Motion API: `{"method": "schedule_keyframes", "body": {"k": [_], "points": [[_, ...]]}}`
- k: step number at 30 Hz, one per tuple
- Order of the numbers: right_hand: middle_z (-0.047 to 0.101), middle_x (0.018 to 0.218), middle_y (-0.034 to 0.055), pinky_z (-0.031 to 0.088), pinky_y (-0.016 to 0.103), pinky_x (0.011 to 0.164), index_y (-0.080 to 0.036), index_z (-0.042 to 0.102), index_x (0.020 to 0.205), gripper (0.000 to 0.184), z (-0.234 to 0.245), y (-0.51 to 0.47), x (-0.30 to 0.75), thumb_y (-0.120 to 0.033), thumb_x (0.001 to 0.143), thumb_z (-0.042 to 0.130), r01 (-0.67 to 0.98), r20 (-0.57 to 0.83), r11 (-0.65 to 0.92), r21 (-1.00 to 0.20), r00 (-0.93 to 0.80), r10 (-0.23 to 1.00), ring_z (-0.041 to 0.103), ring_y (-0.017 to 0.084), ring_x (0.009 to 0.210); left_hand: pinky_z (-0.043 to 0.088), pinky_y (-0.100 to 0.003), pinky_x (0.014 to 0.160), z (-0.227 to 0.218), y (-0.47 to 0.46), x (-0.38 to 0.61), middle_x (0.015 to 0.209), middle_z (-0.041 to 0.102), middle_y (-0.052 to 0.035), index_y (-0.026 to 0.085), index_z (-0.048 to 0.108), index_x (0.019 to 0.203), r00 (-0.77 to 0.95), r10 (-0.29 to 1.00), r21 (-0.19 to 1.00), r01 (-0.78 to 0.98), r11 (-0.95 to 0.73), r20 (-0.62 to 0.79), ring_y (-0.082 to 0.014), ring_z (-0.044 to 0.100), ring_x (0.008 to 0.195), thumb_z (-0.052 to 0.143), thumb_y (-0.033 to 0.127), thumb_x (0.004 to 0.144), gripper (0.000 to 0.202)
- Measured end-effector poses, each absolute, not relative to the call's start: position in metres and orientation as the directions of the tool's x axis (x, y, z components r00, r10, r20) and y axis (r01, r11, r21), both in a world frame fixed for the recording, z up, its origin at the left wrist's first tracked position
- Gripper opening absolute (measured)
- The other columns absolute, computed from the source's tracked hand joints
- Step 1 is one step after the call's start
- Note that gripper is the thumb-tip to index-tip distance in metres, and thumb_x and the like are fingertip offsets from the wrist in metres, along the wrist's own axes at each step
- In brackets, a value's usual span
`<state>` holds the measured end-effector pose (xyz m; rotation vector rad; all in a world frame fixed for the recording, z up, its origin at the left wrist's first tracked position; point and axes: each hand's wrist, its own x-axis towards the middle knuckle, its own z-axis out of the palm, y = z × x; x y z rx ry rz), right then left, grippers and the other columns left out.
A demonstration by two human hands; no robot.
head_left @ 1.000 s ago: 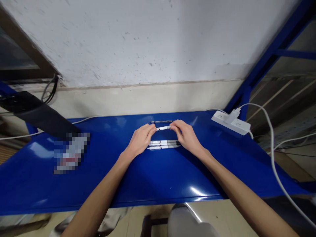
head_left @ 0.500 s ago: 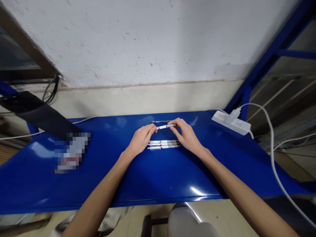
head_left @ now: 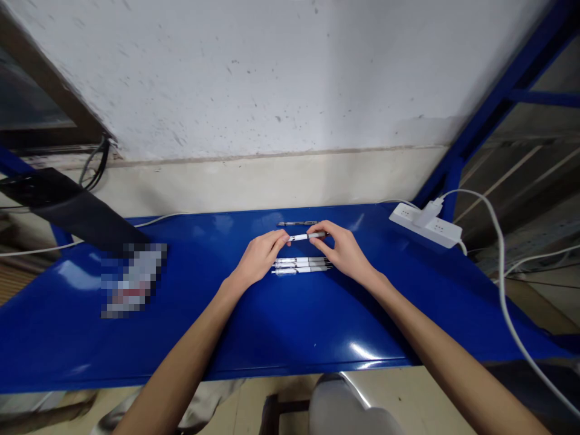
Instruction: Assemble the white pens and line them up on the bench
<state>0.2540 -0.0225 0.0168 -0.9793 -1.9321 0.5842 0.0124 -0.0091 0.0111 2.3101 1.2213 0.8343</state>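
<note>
A white pen (head_left: 299, 237) is held level above the blue table (head_left: 294, 320), between my two hands. My left hand (head_left: 263, 254) pinches its left end with thumb and fingers. At the other end, the fingers of my right hand (head_left: 339, 246) close round the grey and dark part. Just nearer to me lie several white pens (head_left: 301, 264), side by side in a row with clear left ends. Behind the held pen a thin dark pen or refill (head_left: 296, 223) rests on the table; its exact kind is too small to tell.
A white power strip (head_left: 426, 225) with a plug and a looping white cable (head_left: 501, 266) sits at the right. On the left stand a black slanted object (head_left: 77, 211) and a pixelated item (head_left: 136, 281). A speckled wall (head_left: 272, 90) rises behind the table.
The pen in my hands has come slightly nearer and is more level. My right hand has shifted slightly, so more of the dark thin item behind shows.
</note>
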Motion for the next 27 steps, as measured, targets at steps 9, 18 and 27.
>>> {"method": "schedule_keyframes", "body": {"k": [9,18,27], "points": [[0.077,0.099,0.0044,0.056,0.038,0.085,-0.024,0.071,0.104,0.014,0.0166,-0.0229,0.2520,-0.032,0.102,0.059,0.421,0.431,0.524,-0.741,-0.299,0.851,0.073,0.023,0.091,0.047,-0.031,0.080,0.0120,-0.0105,0.0132,0.096,0.073,-0.0031,0.021,0.066,0.094,0.460,0.828,0.569,0.604,-0.557,0.321,-0.0208,0.068,0.090,0.037,0.036,0.111,0.038],[0.076,0.105,0.0050,0.056,0.038,0.086,-0.025,0.070,0.107,0.013,0.0170,-0.0228,0.2539,-0.032,0.102,0.062,0.421,0.481,0.570,-0.706,-0.305,0.822,0.072,0.023,0.093,0.045,-0.030,0.079,0.0125,-0.0099,0.0127,0.097,0.073,-0.0032,0.021,0.067,0.094,0.449,0.835,0.587,0.598,-0.546,0.319,-0.0207,0.067,0.090,0.036,0.039,0.112,0.040],[0.074,0.105,0.0056,0.057,0.039,0.084,-0.026,0.071,0.107,0.014,0.0195,-0.0242,0.2541,-0.035,0.101,0.062,0.417,0.495,0.567,-0.711,-0.277,0.824,0.070,0.023,0.093,0.046,-0.030,0.078,0.0131,-0.0109,0.0135,0.096,0.073,-0.0034,0.021,0.068,0.094,0.445,0.832,0.595,0.586,-0.550,0.332,-0.0200,0.066,0.087,0.037,0.038,0.111,0.039]]}}
